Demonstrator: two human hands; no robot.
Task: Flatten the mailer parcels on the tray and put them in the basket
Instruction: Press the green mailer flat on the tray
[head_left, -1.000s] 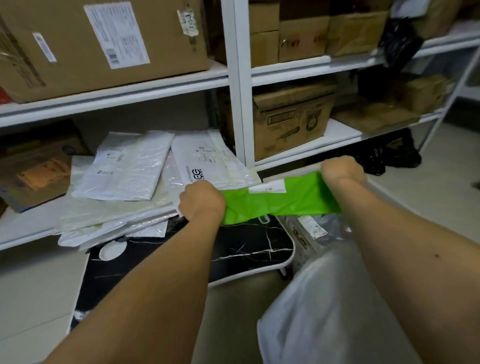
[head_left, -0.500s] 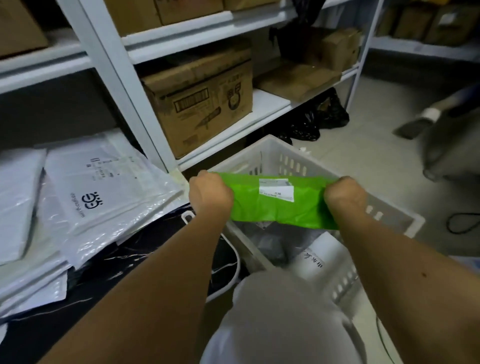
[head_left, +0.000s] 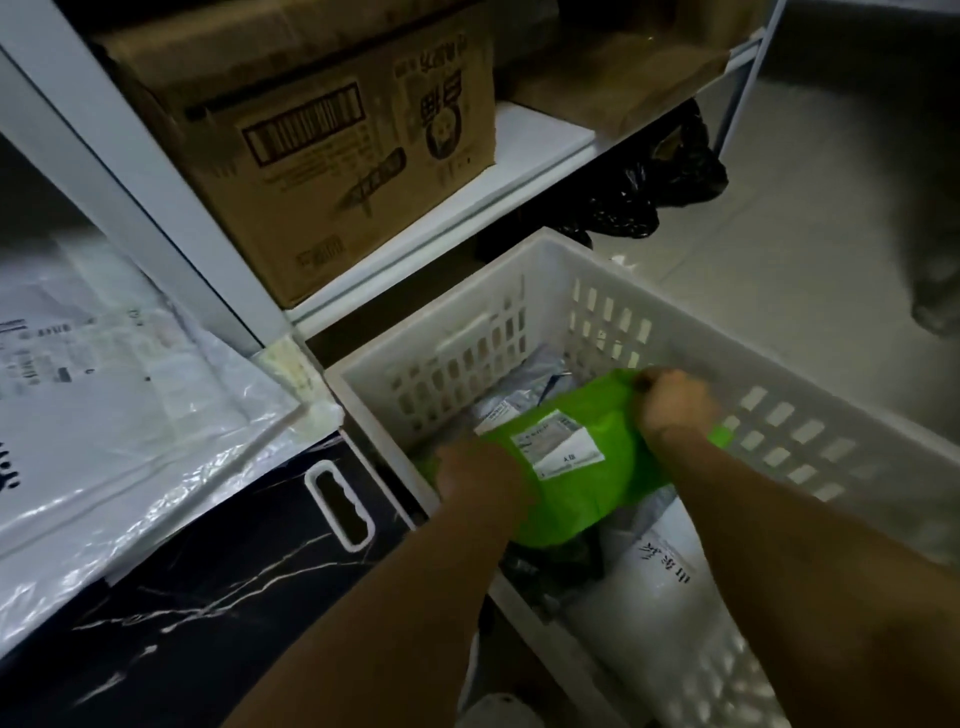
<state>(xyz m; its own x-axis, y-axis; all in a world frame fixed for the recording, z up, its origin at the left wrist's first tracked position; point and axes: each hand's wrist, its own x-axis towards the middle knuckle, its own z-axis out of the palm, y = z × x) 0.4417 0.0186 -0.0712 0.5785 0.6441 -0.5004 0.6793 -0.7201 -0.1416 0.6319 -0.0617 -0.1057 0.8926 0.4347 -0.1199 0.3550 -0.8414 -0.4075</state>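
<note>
White slatted basket (head_left: 524, 270) beside black tray (head_left: 218, 582); one green mailer (head_left: 582, 493) inside, gripped by left hand (head_left: 480, 480) and right hand (head_left: 675, 405), walls close.

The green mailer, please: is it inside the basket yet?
Inside, but not released: the green mailer sits below the basket rim, gripped by the left hand and right hand.

At frame centre the white slotted basket (head_left: 519, 291) is open on top, its walls fencing all sides, a shelf edge (head_left: 467, 218) hanging just above its far rim, and white parcels (head_left: 660, 587) covering its floor.
</note>
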